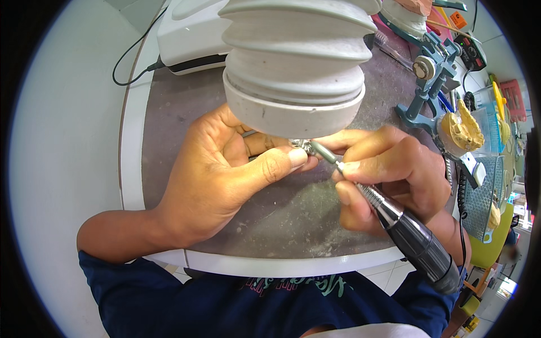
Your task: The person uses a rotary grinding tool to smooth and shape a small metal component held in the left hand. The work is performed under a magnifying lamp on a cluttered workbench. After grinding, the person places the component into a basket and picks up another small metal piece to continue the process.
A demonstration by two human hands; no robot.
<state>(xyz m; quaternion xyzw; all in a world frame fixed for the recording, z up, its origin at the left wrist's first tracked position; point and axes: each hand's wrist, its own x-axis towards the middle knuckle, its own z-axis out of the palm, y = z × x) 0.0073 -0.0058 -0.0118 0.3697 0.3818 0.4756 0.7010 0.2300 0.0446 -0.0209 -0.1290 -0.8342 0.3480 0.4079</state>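
My left hand (217, 174) pinches a small shiny metal piece (303, 145), perhaps a dental framework, between thumb and fingers. In my right hand (394, 166) is a black and silver rotary handpiece (414, 236), held like a pen. Its grey-green cylindrical grinding bit (323, 151) touches or nearly touches the metal piece; I cannot tell which. Both hands meet just under the rim of a white ribbed suction hose (296, 107), which partly covers the work. Much of the metal piece is hidden by my fingertips.
A white machine (191, 36) with a black cable stands back left. At the right are a blue-grey articulator (431, 79), a yellowish dental cast (462, 129) and a blue basket (487, 191). Dust lies on the dark tabletop (282, 225), which has a white edge.
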